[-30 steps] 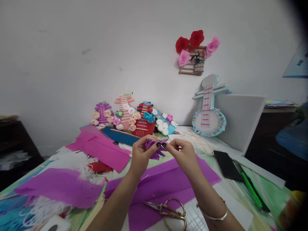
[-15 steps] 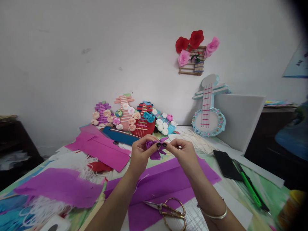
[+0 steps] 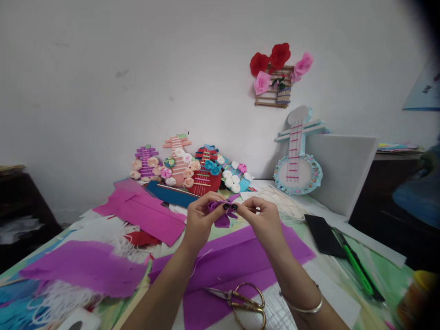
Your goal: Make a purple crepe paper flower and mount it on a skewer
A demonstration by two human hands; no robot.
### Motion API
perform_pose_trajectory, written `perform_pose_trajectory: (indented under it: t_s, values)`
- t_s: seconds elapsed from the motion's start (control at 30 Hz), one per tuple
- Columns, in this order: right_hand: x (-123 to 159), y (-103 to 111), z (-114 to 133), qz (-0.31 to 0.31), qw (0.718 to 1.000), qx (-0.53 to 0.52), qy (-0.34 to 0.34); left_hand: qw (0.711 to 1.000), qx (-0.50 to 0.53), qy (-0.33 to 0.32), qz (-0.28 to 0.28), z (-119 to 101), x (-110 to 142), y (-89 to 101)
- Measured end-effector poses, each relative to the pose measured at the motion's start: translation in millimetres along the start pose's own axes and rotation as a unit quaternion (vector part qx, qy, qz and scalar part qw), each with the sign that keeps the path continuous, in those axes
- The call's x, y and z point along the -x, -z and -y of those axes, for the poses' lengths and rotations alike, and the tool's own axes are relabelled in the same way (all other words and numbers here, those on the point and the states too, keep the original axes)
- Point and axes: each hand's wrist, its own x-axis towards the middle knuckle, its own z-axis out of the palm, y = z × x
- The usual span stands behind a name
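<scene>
My left hand (image 3: 200,219) is closed around a small purple paper flower (image 3: 221,214), held up above the table. My right hand (image 3: 261,220) pinches the flower's right side with thumb and forefinger, the dark-painted nails of both hands meeting at its middle. A bangle (image 3: 302,306) sits on my right wrist. Below my hands lies a large purple crepe paper sheet (image 3: 237,261), and gold-handled scissors (image 3: 240,300) rest on it near the front edge.
Pink paper sheets (image 3: 144,213) and another purple sheet (image 3: 85,266) lie at left with white fringe. Small paper guitars with flowers (image 3: 192,169) lean on the wall; a larger blue one (image 3: 298,160) stands right beside a white board (image 3: 343,172). A black phone (image 3: 323,236) and green pen (image 3: 357,270) lie at right.
Hardly anything differs: both hands stay pinched on the purple flower, with only slight finger shifts.
</scene>
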Motion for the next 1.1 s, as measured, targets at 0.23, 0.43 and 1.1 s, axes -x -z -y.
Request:
perform_pose_trajectory:
  t_s: [0.23,0.43,1.1]
  values:
    - [-1.4,-0.7,-3.0,0.002,1.0,-0.003,0.01,0.999,-0.036,-0.017,0.011,-1.8,-0.4,1.3]
    - [-1.6,-0.7,-2.7,0.003,1.0,-0.002,0.029,0.998,-0.049,-0.03,0.021,-3.2,-0.5,2.2]
    - [-2.7,-0.7,-3.1,-0.01,0.999,0.007,0.053,0.998,-0.042,-0.042,0.012,-0.1,-2.8,3.4]
